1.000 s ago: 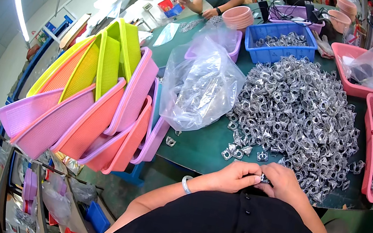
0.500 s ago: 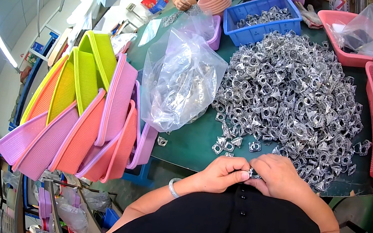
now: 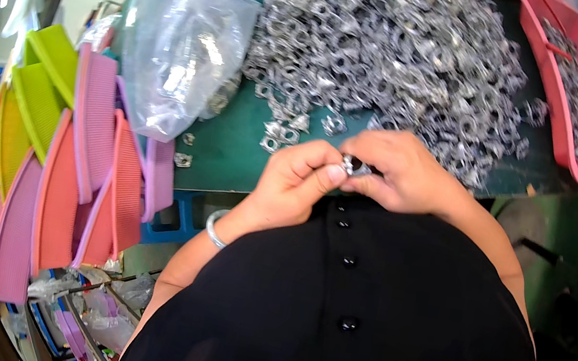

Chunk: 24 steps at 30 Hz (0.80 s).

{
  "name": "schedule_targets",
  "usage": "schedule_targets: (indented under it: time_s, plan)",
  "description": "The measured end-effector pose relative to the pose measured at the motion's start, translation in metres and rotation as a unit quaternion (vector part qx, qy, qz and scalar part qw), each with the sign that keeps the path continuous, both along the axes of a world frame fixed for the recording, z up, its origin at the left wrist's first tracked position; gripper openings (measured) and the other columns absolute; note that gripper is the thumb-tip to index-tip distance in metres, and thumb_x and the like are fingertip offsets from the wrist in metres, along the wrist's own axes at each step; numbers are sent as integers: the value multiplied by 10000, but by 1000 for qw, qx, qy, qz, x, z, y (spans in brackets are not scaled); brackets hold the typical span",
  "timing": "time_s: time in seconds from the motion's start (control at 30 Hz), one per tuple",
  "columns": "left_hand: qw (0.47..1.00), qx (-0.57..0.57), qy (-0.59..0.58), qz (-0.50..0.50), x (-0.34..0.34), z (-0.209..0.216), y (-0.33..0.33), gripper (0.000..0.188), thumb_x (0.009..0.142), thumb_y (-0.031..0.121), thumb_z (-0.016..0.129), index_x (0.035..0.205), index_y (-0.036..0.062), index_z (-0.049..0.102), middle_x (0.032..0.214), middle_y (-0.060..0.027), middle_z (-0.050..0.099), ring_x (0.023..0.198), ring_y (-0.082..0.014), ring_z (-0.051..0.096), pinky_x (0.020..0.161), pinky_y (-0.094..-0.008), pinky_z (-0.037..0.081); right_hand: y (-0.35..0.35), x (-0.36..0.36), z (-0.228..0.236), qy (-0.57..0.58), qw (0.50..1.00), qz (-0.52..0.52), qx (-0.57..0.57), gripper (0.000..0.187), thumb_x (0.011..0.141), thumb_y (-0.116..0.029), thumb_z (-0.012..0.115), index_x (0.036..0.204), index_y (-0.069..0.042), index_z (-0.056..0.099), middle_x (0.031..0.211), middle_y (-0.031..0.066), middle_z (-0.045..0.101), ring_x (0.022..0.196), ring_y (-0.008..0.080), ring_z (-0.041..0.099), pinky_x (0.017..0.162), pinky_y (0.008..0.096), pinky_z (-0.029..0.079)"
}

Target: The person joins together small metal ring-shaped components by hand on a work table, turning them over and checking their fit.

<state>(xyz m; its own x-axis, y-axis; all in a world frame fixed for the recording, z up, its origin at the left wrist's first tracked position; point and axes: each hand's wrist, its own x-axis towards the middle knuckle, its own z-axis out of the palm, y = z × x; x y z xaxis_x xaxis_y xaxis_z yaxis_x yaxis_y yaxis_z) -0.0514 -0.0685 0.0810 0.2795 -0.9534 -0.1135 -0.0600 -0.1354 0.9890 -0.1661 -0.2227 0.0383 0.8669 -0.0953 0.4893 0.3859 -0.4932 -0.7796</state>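
Just in front of my body, at the near edge of the table, my two hands meet around one small silver metal fitting [image 3: 354,165]. My left hand [image 3: 294,184] pinches one side of it between thumb and fingertips. From the other side my right hand [image 3: 406,176] grips it, also with thumb and fingers, and its fingers partly hide the piece. A large heap of similar metal fittings [image 3: 394,53] spreads over the table beyond my hands. Several loose fittings [image 3: 281,133] lie at the heap's near left edge.
A pink basket [image 3: 563,142] with more metal parts stands at the right. Left of the heap lies a clear plastic bag [image 3: 172,54] with parts inside. Stacked green, purple and coral baskets [image 3: 95,125] crowd the left side. The green tabletop [image 3: 223,162] ends near my body.
The view has tilted downward and shifted right, so the table sits higher in the picture and the far co-worker is mostly out of frame. Both hands still hold the fitting.
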Motion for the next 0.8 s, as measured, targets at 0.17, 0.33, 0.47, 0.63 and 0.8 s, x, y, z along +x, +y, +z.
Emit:
schedule_targets:
  time_s: [0.17,0.33,0.47,0.63,0.8]
  plan:
    - [998,5,54,-9,12,-16,1,160,911,163,511,826,33,549,692,39,487,601,-18,397,532,-177,335,4,3,-6,75,996,10,39,264,748,-200,678,921,-27,578,735,92,584,630,239,581,556,309,443]
    - [996,-18,91,-7,22,-20,9,134,912,140,492,854,29,542,705,24,503,633,-39,441,586,-179,366,16,8,0,139,989,-17,41,309,769,-194,672,1007,-28,569,792,80,607,676,171,599,590,276,457]
    - [993,-39,112,6,27,-30,16,120,900,123,474,879,25,540,713,-9,531,645,-77,472,612,-229,404,29,9,1,180,969,-14,170,349,811,-83,634,1130,-1,518,906,56,607,841,94,574,758,250,465]
    - [982,-54,182,19,31,-36,18,147,910,153,466,873,33,541,667,-3,490,614,-92,442,589,-231,377,36,15,-8,174,951,-2,254,293,865,-108,575,1125,8,504,896,29,592,846,78,550,749,232,454]
    - [970,-47,234,49,33,-38,21,147,908,163,483,862,41,550,640,6,466,592,-93,423,576,-227,365,39,20,-3,207,943,1,260,277,891,-192,548,1089,-1,514,842,8,577,735,70,535,655,224,446]
